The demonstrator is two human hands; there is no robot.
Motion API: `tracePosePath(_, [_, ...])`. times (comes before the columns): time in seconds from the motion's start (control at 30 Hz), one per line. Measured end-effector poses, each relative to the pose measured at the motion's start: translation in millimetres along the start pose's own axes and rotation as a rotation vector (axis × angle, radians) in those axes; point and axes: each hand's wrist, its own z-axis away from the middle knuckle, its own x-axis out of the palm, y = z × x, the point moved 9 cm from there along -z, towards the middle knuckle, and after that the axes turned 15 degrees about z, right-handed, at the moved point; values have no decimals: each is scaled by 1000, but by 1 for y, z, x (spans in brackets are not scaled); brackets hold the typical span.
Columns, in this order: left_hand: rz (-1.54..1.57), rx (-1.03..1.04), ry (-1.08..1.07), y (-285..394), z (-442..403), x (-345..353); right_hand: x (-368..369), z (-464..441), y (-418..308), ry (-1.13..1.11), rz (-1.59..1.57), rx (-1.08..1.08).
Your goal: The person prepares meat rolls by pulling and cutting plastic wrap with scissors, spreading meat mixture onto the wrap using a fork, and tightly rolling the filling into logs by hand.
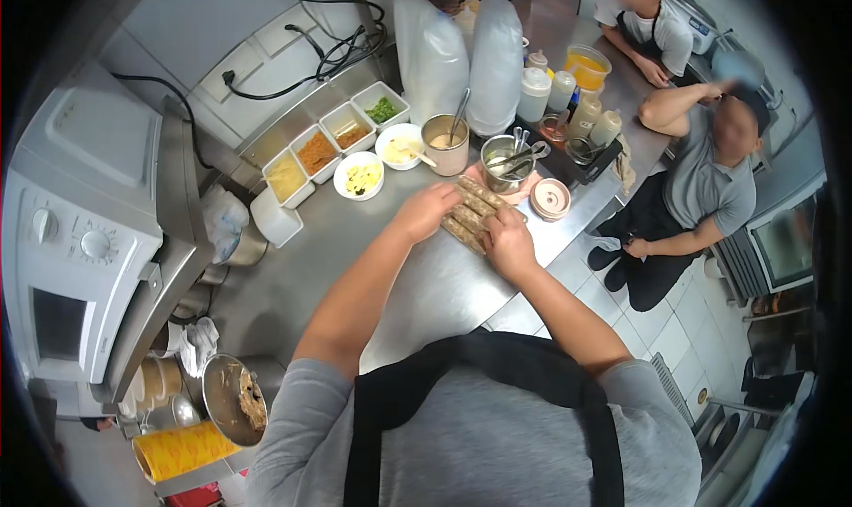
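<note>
Left hand [429,212] and right hand [510,244], apart, gripped opposite ends of the brown rolls [469,216], over the bench [426,281] near the metal cup [504,185]; resting or lifted, couldn't tell. Seemed uneven squeezing could crumble them, a sideways slip tip the cup.

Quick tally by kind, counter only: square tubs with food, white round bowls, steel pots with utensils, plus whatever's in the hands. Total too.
Square tubs with food: 4
White round bowls: 2
Steel pots with utensils: 2
Tan ridged bundle between left hand and right hand: 1
Total: 9
</note>
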Motion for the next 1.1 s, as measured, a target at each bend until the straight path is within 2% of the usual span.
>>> tracePosePath(0.17, [-31,28,136,3,2,-3,-10,4,-1,22,66,-4])
tracePosePath(0.27, [21,-78,214,-7,14,2,-5,10,2,114,27,-98])
tracePosePath(0.37, [84,-120,226,-11,24,9,6,13,10,11,-21,-100])
tracePosePath(0.47, [-50,-75,175,13,35,19,-13,8,4,0,17,-149])
tracePosePath(0.57, [-93,-211,65,16,41,40,12,19,9,-169,143,-187])
tracePosePath(0.67, [-120,-254,19,13,40,43,16,20,14,-306,75,-211])
tracePosePath(0.7, [-127,-261,23,17,40,41,3,14,19,-269,-65,-160])
tracePosePath(0.77, [-140,-283,35,25,37,36,-64,-14,33,38,-170,-147])
tracePosePath(0.8, [-127,-324,105,25,36,32,-97,-31,60,261,-417,-31])
tracePosePath(0.87, [-104,-410,235,21,34,28,-160,-52,114,495,-397,181])
tracePosePath(0.93, [-95,-486,211,11,34,38,-168,-75,160,510,-727,319])
tracePosePath(1.0, [-110,-511,187,7,30,40,-159,-80,130,192,-283,145])
tracePosePath(1.03, [-116,-516,190,7,29,39,-143,-74,100,169,-406,-78])
tracePosePath(1.1, [-122,-528,194,11,31,39,-86,-43,45,-58,-264,-383])
